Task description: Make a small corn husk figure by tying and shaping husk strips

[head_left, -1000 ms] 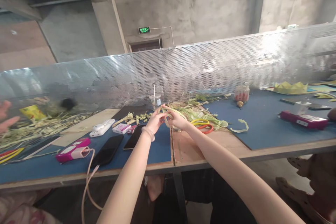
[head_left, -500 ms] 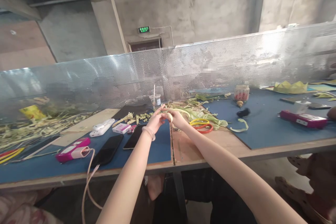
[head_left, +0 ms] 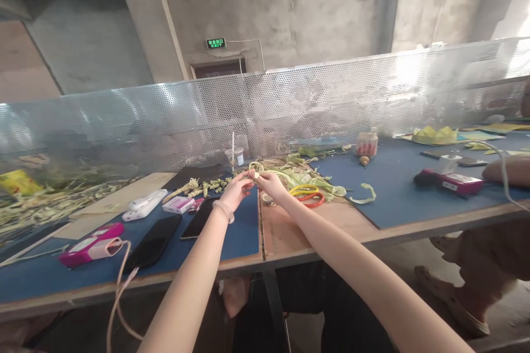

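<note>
Both hands meet over the table's middle, pinching a pale green strip of dried husk [head_left: 255,166] that loops up above the fingertips. My left hand [head_left: 237,190], with a pale bangle [head_left: 224,212] at its wrist, is closed on one side of it. From the right, my right hand [head_left: 270,183] pinches the same strip, its fingertips touching those of the left. How the strip is folded between the fingers is too small to make out. Just right of the hands lie loose husk leaves [head_left: 318,181] and scissors with yellow and orange handles [head_left: 305,190].
Phones [head_left: 153,242], a magenta power bank [head_left: 93,244] with a cable, and knotted husk pieces [head_left: 211,188] lie left. A plastic cup [head_left: 236,158] stands behind. To the right are a jar [head_left: 366,145], a curled strip [head_left: 366,194] and another person's arm [head_left: 507,170]. A perforated metal screen [head_left: 290,105] runs behind.
My view has turned slightly right. The husk strip now loops up above my fingers, and both hands stay together. At the right, more of another person's arm shows.
</note>
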Demonstrator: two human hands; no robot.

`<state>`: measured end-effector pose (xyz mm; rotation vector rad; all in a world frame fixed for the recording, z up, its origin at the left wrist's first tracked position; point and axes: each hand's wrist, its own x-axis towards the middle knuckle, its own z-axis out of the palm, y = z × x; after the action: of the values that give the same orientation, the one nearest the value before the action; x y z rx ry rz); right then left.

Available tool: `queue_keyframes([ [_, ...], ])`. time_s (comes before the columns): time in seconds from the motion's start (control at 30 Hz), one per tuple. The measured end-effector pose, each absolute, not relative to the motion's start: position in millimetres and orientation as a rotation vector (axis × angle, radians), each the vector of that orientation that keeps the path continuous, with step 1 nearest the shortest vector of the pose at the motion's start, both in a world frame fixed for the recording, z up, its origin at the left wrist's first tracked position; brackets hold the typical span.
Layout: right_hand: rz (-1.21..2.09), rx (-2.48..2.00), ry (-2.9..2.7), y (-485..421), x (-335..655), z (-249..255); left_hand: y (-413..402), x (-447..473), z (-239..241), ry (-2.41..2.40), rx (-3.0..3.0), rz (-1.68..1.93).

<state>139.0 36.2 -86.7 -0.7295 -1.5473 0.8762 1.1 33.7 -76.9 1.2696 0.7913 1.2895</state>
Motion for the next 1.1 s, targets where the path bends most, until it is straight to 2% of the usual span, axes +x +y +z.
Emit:
queue_keyframes([
  [0.6, 0.834, -0.784, -1.392, 34.0, 142.7, -85.1, 33.0, 0.9, -77.5, 0.789, 1.222, 1.293],
  [1.1, 1.16, -0.611, -1.126, 37.2, 141.9, -84.6, 31.7, 5.9, -78.3, 0.776, 1.301, 1.245],
])
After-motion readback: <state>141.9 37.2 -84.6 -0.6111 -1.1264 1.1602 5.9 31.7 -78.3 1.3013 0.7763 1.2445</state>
